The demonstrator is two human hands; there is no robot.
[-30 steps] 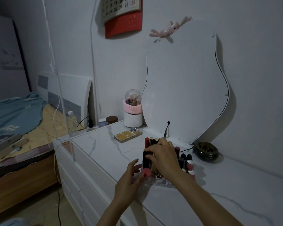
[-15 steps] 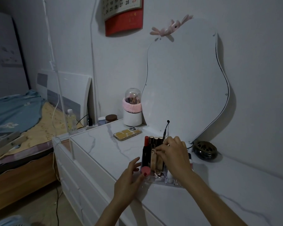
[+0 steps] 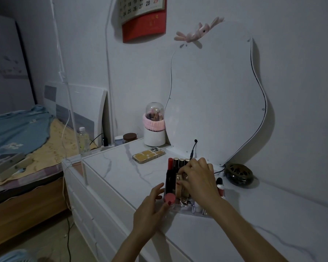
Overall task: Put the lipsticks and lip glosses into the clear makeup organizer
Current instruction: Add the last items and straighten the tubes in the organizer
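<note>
Two hands work at the organizer [image 3: 186, 209], a clear box near the front edge of the white dresser [image 3: 121, 173]. The right hand [image 3: 199, 178] reaches down into its middle with fingers curled over a gold-cased lipstick [image 3: 179, 183], which stands upright, long axis vertical; whether the fingers actually pinch it cannot be told. The left hand [image 3: 150, 210] rests against the organizer's left front corner, fingers loosely spread, thumb tip beside a round pink cap [image 3: 169, 197] that faces up in the front row.

A black tube with a red top [image 3: 169, 176] stands upright at the left of the organizer, and behind it a row of dark tubes with gold tips [image 3: 181, 164] also points straight up. At the right side, partly hidden by the wrist, a gloss [image 3: 220, 186] stands upright with its dark cap upward.

A phone [image 3: 148, 156] lies flat behind the organizer, and a mirror [image 3: 212, 95] leans on the wall.
</note>
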